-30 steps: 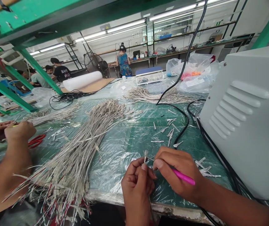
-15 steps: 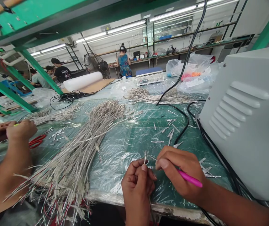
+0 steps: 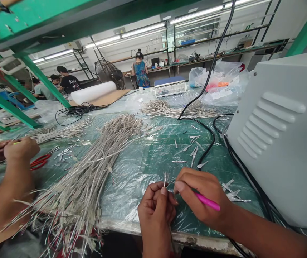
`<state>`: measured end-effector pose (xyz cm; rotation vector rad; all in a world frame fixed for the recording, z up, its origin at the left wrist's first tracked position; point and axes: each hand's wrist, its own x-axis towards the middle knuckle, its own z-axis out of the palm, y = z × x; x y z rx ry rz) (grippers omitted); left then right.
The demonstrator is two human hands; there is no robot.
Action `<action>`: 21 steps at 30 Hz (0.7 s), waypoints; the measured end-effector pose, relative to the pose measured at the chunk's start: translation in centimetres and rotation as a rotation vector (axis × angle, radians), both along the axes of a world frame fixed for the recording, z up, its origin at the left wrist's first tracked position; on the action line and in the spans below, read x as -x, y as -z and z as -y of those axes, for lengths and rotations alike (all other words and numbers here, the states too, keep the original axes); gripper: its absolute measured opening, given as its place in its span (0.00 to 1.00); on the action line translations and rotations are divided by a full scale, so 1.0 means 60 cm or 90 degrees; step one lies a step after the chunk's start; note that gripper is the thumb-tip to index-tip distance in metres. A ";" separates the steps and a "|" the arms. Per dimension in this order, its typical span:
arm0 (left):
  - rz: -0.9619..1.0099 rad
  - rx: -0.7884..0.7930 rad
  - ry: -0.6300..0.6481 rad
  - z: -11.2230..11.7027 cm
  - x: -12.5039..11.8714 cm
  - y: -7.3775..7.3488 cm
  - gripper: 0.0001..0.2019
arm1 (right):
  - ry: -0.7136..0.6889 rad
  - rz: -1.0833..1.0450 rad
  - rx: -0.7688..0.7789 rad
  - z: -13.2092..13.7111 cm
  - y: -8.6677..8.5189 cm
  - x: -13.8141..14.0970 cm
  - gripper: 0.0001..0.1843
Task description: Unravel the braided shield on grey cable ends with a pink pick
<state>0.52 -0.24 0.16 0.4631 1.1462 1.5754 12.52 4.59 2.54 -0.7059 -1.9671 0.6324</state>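
Note:
My left hand [image 3: 155, 209] is closed around a thin silvery cable [image 3: 165, 177], whose frayed foil tip sticks up above my thumb. My right hand [image 3: 203, 197] pinches a pink-handled tool [image 3: 207, 201], its point held against that cable tip. Both hands hover just above the plastic-covered green bench [image 3: 153, 157] near its front edge. A large pile of the same silver cables [image 3: 97, 168] fans out to the left of my hands. Small cut foil scraps [image 3: 193, 152] lie behind and to the right.
A grey vented machine housing [image 3: 282, 136] fills the right side, with black power cords [image 3: 209, 143] running beside it. A co-worker's hands [image 3: 11, 152] work at the left by red scissors [image 3: 39, 161]. More cable bundles [image 3: 175, 109], bags and distant people lie beyond.
My right hand drew the pink tool slightly right and back, then returned to the cable tip. The left hand stayed put. The co-worker's hands shifted only a little.

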 end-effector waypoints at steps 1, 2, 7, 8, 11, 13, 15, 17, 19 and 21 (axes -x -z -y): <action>-0.001 -0.006 0.002 0.000 0.000 0.000 0.12 | 0.000 0.006 0.008 0.000 0.002 0.000 0.17; -0.002 -0.013 0.005 0.000 0.000 0.001 0.12 | 0.001 0.013 0.017 -0.001 0.003 0.001 0.17; -0.012 -0.048 0.031 -0.002 0.004 0.002 0.10 | 0.100 0.009 0.065 -0.005 0.010 0.002 0.18; -0.012 -0.051 0.038 -0.003 0.005 0.003 0.09 | 0.127 0.000 0.072 -0.006 0.010 0.002 0.18; -0.002 -0.056 0.052 -0.007 0.008 0.004 0.08 | 0.148 -0.031 0.059 -0.006 0.006 -0.002 0.17; 0.017 -0.061 0.054 -0.009 0.008 0.005 0.07 | 0.091 -0.046 0.022 -0.003 0.003 -0.005 0.16; 0.041 -0.060 0.054 -0.010 0.008 0.005 0.06 | 0.018 -0.048 -0.008 0.001 -0.001 -0.006 0.15; 0.061 -0.053 0.053 -0.011 0.007 0.005 0.07 | -0.022 -0.035 -0.014 0.003 -0.003 -0.006 0.15; 0.067 -0.048 0.054 -0.011 0.005 0.004 0.07 | -0.027 -0.020 -0.007 0.003 -0.003 -0.005 0.16; 0.067 -0.049 0.053 -0.011 0.004 0.004 0.08 | -0.026 -0.013 -0.003 0.002 -0.002 -0.003 0.16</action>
